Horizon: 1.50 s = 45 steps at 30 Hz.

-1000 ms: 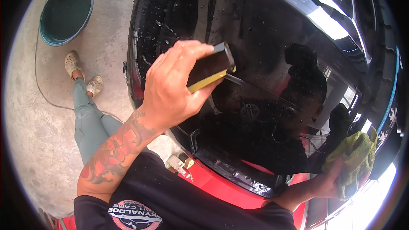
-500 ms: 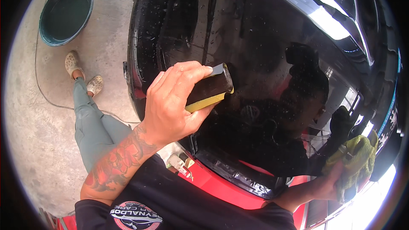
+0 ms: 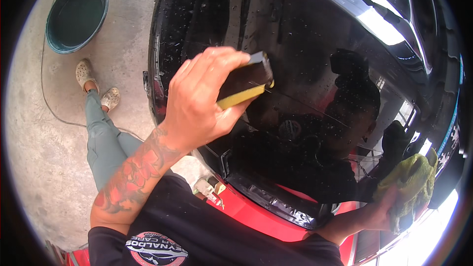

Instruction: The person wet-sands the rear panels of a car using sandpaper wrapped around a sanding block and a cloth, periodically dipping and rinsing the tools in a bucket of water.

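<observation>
The block (image 3: 244,76) is in the left hand (image 3: 197,93), over the middle of the black panel (image 3: 305,54). It is dark, with a yellow strip along its lower side and a grey part at its upper corner, and it is held tilted. I cannot tell if it touches the panel or is just above it. The left hand is closed around the block: the fingers pass over its upper side, and the thumb lies below, near the yellow strip. The left forearm (image 3: 135,177) has a tattoo in red and dark colours.

The panel is glossy; it carries small drops of water and shows a dark reflection (image 3: 357,103) of a person. Near its right side, the right hand (image 3: 387,207) clasps a yellow-green cloth (image 3: 411,184), which is bunched; most of its fingers are hidden, so I cannot tell how they lie.

Below the panel there is a red surface (image 3: 256,219), and nearer still the black shirt (image 3: 207,221) of the person. On the left is the grey floor (image 3: 44,167), where a thin cable (image 3: 69,122) runs past legs (image 3: 98,123) in green trousers, with pale clogs (image 3: 83,71) on the feet. Beyond the clogs stands a round, dark green basin (image 3: 74,44)
</observation>
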Available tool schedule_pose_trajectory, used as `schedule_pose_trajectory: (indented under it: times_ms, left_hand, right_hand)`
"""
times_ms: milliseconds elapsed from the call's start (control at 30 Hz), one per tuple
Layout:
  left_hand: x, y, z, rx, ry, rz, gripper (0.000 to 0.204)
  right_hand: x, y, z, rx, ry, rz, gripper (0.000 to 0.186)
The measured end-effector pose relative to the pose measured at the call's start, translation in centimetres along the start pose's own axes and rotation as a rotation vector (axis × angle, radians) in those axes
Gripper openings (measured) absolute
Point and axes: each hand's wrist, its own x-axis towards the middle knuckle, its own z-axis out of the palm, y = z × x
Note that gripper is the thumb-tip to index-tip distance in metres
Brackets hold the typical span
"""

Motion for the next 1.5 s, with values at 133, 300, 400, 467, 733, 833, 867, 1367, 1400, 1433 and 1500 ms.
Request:
schedule_pose_trajectory:
  times_ms: [133,300,400,467,733,833,867,1367,1400,1433,1500]
  left_hand:
    - [0.0,0.1,-0.1,0.021,-0.007,0.028,0.06]
    - [-0.5,0.5,-0.1,-0.002,-0.014,-0.019,0.06]
    - [0.0,-0.1,0.3,0.024,-0.024,-0.043,0.059]
    - [0.0,0.1,0.2,0.014,-0.017,-0.028,0.06]
    - [-0.2,0.4,0.2,0.022,-0.014,-0.005,0.059]
    - [0.0,-0.2,0.2,0.017,0.0,0.05,0.06]
    - [-0.1,-0.1,0.1,0.029,-0.031,-0.006,0.059]
    - [0.0,0.5,-0.2,-0.006,-0.005,0.02,0.059]
    - [0.2,0.3,-0.1,-0.001,0.012,0.041,0.059]
    - [0.4,0.1,0.0,0.03,-0.022,-0.003,0.058]
    - [0.6,-0.3,0.3,0.013,0.007,0.066,0.058]
  right_hand:
    - [-0.1,-0.1,0.1,0.003,0.0,0.0,0.074]
    - [-0.1,0.0,0.2,0.004,0.002,0.001,0.075]
    - [-0.1,0.0,0.2,0.003,0.0,0.001,0.075]
    - [-0.1,0.0,0.1,0.004,0.001,0.0,0.076]
    - [-0.3,0.0,0.3,0.014,0.008,0.015,0.077]
    - [-0.4,-0.1,0.3,0.044,0.025,0.039,0.078]
    - [-0.4,-0.1,0.3,0.022,0.016,0.022,0.078]
    - [0.4,0.2,0.0,-0.079,-0.021,-0.12,0.078]
    - [0.4,0.2,0.0,-0.077,-0.022,-0.111,0.077]
    - [0.5,0.2,0.0,-0.102,-0.008,-0.095,0.076]
    - [0.4,0.1,0.0,-0.049,-0.026,-0.097,0.076]
